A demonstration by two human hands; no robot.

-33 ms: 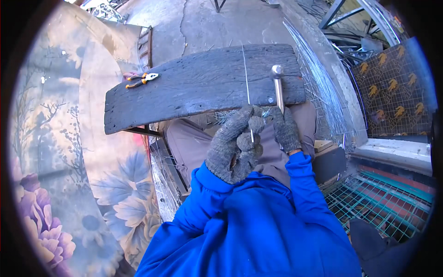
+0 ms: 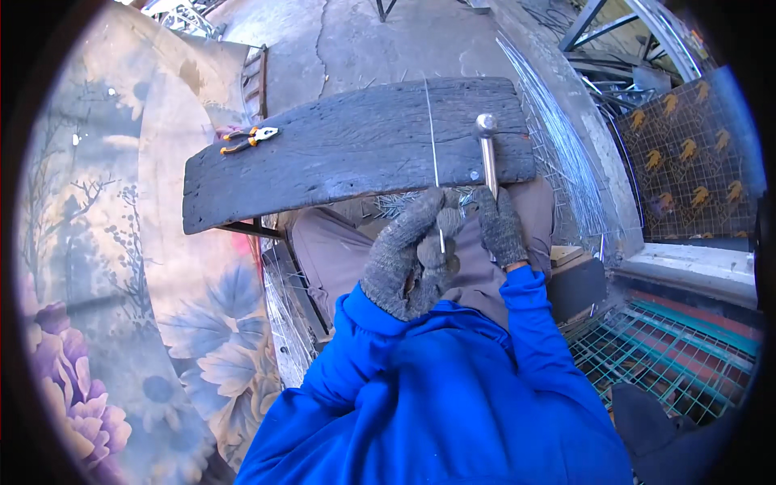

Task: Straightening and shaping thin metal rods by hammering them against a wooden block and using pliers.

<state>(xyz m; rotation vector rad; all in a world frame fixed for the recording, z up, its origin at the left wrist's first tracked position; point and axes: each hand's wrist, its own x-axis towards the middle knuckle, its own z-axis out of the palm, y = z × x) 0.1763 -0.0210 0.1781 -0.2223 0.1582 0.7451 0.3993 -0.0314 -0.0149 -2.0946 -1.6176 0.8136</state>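
A person in blue sleeves sits at a dark, weathered wooden worktop (image 2: pixel 347 153), both gloved hands occupied. The left hand (image 2: pixel 404 255) pinches a thin metal rod (image 2: pixel 432 137) — its long end running away across the worktop toward the far edge, its short end poking out below the fingers. The right hand (image 2: pixel 501 230) is closed around a shiny metal tool (image 2: pixel 488 162), apparently a hammer, its rounded head over the worktop just right of the rod and apart from it. Whether rod or head touches the wood cannot be told.

The step in hand looks like positioning: rod held in line, tool ready. The next move would seem to call for a firm left grip and fingers well clear of the tool's head.

Orange-and-black pliers (image 2: pixel 260 136) lie near the worktop's left end, and a bundle of long wires (image 2: pixel 558 129) stretches beyond its right. No brand, label or writing is legible — the panel (image 2: pixel 687 162) at right shows only orange motifs.
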